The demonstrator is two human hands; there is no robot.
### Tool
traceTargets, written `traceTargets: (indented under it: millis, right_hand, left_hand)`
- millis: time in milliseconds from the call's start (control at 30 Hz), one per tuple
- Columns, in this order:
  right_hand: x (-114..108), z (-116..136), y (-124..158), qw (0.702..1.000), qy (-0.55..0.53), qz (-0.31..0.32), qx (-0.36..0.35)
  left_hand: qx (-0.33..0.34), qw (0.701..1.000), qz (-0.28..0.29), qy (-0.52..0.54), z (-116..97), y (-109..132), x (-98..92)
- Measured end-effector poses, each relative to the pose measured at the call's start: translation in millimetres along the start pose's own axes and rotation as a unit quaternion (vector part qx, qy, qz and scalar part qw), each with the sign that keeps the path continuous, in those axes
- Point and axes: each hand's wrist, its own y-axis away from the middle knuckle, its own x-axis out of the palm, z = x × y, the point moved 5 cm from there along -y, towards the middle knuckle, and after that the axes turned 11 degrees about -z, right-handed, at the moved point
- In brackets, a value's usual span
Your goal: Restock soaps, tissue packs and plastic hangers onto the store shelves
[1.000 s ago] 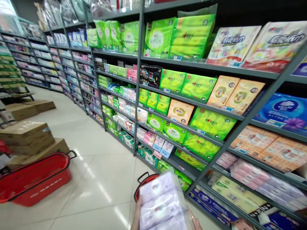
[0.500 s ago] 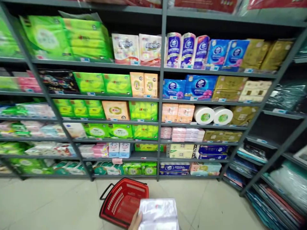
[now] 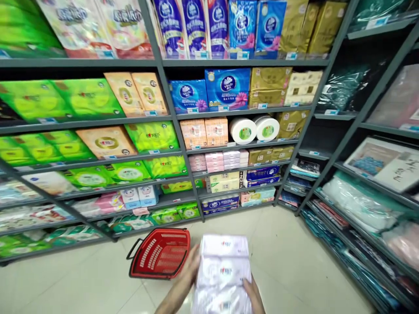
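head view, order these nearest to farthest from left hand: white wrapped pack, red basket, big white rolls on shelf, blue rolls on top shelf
From the left hand:
1. White plastic-wrapped pack: touching, to its right.
2. Red shopping basket: on the floor, ahead and left.
3. Big white rolls: mid-shelf, ahead and right.
4. Blue wrapped rolls: highest shelf in view, straight ahead.

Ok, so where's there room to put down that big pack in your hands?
For the pack, the tile floor right of the red basket is bare, and so is the floor left of it. The shelves are crowded with tissue and toilet paper.
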Motion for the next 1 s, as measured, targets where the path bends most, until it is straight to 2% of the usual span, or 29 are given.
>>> traceTargets:
  millis: [67, 100, 233, 300, 367, 500, 667, 833, 1000]
  right_hand:
    - [29, 27, -19, 0.998, -0.039, 0.025, 0.034]
    - [47, 44, -31, 0.997, -0.049, 0.045, 0.03]
    - [123, 119, -76, 0.988, -0.051, 0.118, -0.087]
    - [152, 146, -93, 0.979, -0.026, 0.136, -0.147]
    - [173, 160, -109, 0.975, 0.006, 0.144, -0.167]
    - [195, 164, -146, 0.98, 0.045, 0.128, -0.149]
    - [208, 150, -194, 0.989, 0.057, 0.09, -0.101]
    - [223, 141, -232, 0.991, 0.053, 0.1, -0.066]
    - [233, 153, -260, 0.988, 0.029, 0.14, -0.05]
  left_hand:
    - [0.02, 0.998, 0.027, 0.057, -30, -15, 18.0]
    - [0.05, 0.996, 0.03, 0.069, -45, -24, 25.1]
    - [0.153, 0.986, 0.055, 0.035, -91, -61, 48.5]
    - [0.156, 0.986, 0.058, 0.024, -102, -83, 56.0]
    - [0.147, 0.987, 0.054, 0.031, -110, -106, 61.4]
    - [0.124, 0.99, 0.049, 0.054, -117, -150, 71.2]
    - [0.114, 0.992, 0.029, 0.044, -118, -188, 76.0]
    - [0.075, 0.996, -0.009, 0.049, -122, -212, 78.5]
    - [0.089, 0.993, -0.045, 0.064, -139, -217, 101.3]
